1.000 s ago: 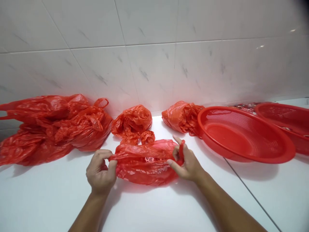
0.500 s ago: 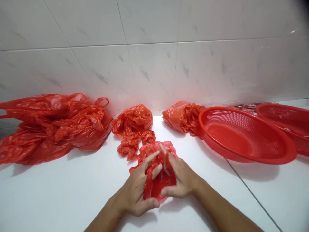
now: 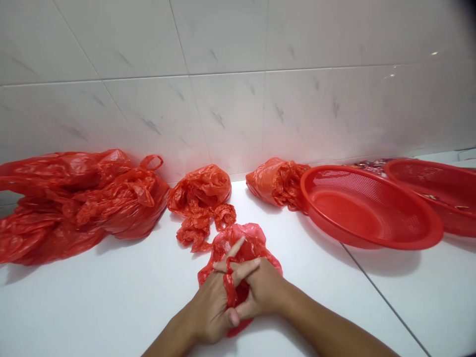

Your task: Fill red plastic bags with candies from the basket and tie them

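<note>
A crumpled red plastic bag (image 3: 243,243) lies on the white counter (image 3: 111,307) directly under my hands. My left hand (image 3: 210,310) and my right hand (image 3: 262,292) meet over it, with their fingers crossing. A twisted strand of the bag (image 3: 229,287) rises between them, gripped by both hands. Much of the bag's lower part is hidden by my hands. Just beyond my fingers, a loosely bunched red bag (image 3: 199,198) trails crumpled folds (image 3: 195,230) toward the bag in my hands.
A large heap of red bags (image 3: 82,198) lies at the left, and another bunched bag (image 3: 275,183) sits against the marble-look tile wall (image 3: 223,99). Two red mesh baskets (image 3: 386,243) (image 3: 427,171) stand at the right, beyond a counter seam (image 3: 383,297).
My hands have come closer together and their fingers now cross. The bag between them has shifted slightly up the picture, with its strand twisted tighter. The view has tilted slightly.
</note>
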Tool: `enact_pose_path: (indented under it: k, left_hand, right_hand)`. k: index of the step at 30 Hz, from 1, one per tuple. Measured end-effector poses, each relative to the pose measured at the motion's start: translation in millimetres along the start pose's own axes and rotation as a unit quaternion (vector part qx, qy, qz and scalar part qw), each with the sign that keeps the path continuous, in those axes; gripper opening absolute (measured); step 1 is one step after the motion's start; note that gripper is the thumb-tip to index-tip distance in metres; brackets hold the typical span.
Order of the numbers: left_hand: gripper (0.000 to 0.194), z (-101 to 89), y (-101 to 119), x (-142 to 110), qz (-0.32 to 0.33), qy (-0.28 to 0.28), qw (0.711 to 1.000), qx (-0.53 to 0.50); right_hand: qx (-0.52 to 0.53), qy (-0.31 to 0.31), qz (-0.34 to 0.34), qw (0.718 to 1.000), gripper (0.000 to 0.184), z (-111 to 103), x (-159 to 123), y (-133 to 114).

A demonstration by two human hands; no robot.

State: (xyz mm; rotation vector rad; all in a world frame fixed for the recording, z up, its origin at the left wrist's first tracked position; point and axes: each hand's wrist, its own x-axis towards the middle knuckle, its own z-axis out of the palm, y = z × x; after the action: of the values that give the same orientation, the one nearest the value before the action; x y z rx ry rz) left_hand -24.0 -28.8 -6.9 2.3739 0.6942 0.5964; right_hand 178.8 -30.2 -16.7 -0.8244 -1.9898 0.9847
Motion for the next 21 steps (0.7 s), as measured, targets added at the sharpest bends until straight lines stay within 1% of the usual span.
enact_pose_path:
  k: [2, 3, 5, 6, 8, 9, 10, 12, 13, 14, 15, 17, 18, 19, 20, 21]
  left_hand:
    - [0.092, -3.3, 1.6, 3.3, 0.008, -0.011, 1.000, -0.011]
    - [0.092, -4.2, 1.8, 4.7, 0.010, -0.011, 1.000, -0.017]
    - [0.091, -4.3, 0.4, 6.0, 0.017, 0.009, 0.999, -0.029]
    - [0.088, -3.8, -1.3, 5.8, 0.023, 0.027, 0.999, -0.034]
    - [0.081, -2.9, -5.9, 4.1, 0.033, 0.073, 0.996, -0.047]
    - [0.079, -2.8, -8.2, 3.3, 0.030, 0.096, 0.994, -0.053]
    - [0.079, -3.0, -10.0, 3.0, 0.015, 0.119, 0.991, -0.054]
    - [0.084, -4.3, -11.4, 5.0, -0.045, 0.148, 0.987, -0.032]
    - [0.085, -5.2, -10.8, 7.3, -0.080, 0.147, 0.986, -0.011]
    - [0.078, -5.9, -9.4, 10.1, -0.111, 0.134, 0.985, 0.010]
    - [0.062, -6.5, -7.4, 13.1, -0.133, 0.111, 0.984, 0.028]
    - [0.017, -6.6, -2.9, 18.1, -0.152, 0.061, 0.986, 0.036]
    - [0.010, -6.1, -0.9, 19.3, -0.155, 0.050, 0.986, 0.027]
    - [0.019, -5.2, 0.6, 19.6, -0.158, 0.053, 0.986, 0.012]
    - [0.024, -4.2, 1.5, 18.9, -0.164, 0.067, 0.984, -0.011]
    - [0.026, -3.0, 1.7, 17.5, -0.177, 0.085, 0.979, -0.044]
  right_hand:
    - [-0.008, 0.024, -0.007, 1.000, 0.027, 4.2, 0.1, 5.3]
    - [-0.006, 0.044, -0.015, 0.999, 0.019, 5.1, 0.1, 7.9]
    - [0.026, 0.104, -0.031, 0.994, 0.020, 4.3, 0.5, 12.2]
    - [0.061, 0.143, -0.032, 0.987, 0.021, 2.9, 0.8, 13.9]
    - [0.149, 0.219, -0.011, 0.964, 0.028, -0.4, 1.2, 16.4]
    - [0.190, 0.246, 0.001, 0.950, 0.033, -1.7, 1.2, 17.3]
    - [0.227, 0.259, 0.010, 0.939, 0.037, -2.4, 1.1, 17.9]
    - [0.283, 0.246, 0.009, 0.927, 0.043, -1.4, 0.1, 18.1]
    - [0.299, 0.233, 0.003, 0.925, 0.045, 0.2, -0.7, 17.4]
    - [0.312, 0.219, -0.004, 0.925, 0.046, 2.0, -1.6, 16.4]
    - [0.323, 0.204, -0.011, 0.924, 0.048, 3.6, -2.4, 15.0]
    - [0.343, 0.193, -0.024, 0.919, 0.047, 4.6, -3.5, 12.7]
    - [0.352, 0.194, -0.024, 0.915, 0.045, 3.6, -3.6, 12.4]
    - [0.362, 0.197, -0.020, 0.911, 0.044, 1.6, -3.5, 13.0]
    - [0.373, 0.200, -0.011, 0.906, 0.047, -1.0, -3.0, 14.5]
    - [0.381, 0.202, 0.001, 0.902, 0.056, -3.9, -2.3, 16.6]
